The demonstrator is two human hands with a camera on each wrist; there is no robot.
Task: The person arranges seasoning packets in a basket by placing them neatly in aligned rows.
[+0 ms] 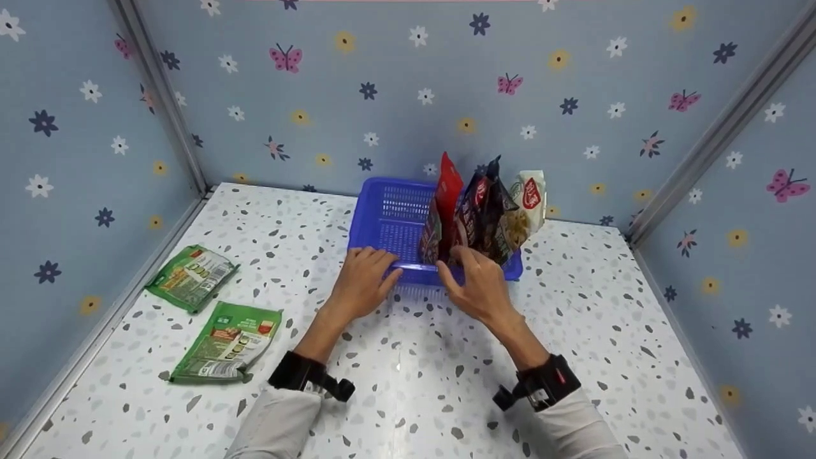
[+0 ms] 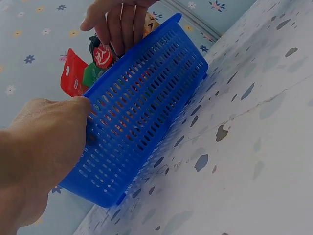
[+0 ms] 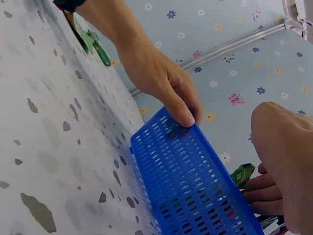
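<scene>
In the head view, a blue plastic basket (image 1: 366, 217) stands at the back of the table. My left hand (image 1: 363, 284) grips its front rim left of the middle, thumb outside and fingers over the edge. My right hand (image 1: 478, 287) reaches over the same rim further right; in the left wrist view its fingers (image 2: 128, 24) point down inside beside the packets, thumb held off to the side. The packets stand upright along the basket's right half: a red one (image 1: 449, 185), dark ones (image 1: 475, 210) and a white one (image 1: 530, 201) leaning past the right rim.
Two green packets (image 1: 194, 277) (image 1: 233, 344) lie flat on the speckled table (image 1: 395, 395) to the left. Patterned blue panels (image 1: 414, 95) enclose the back and sides, with metal strips (image 1: 162, 95) at the corners. The basket stands near the back panel.
</scene>
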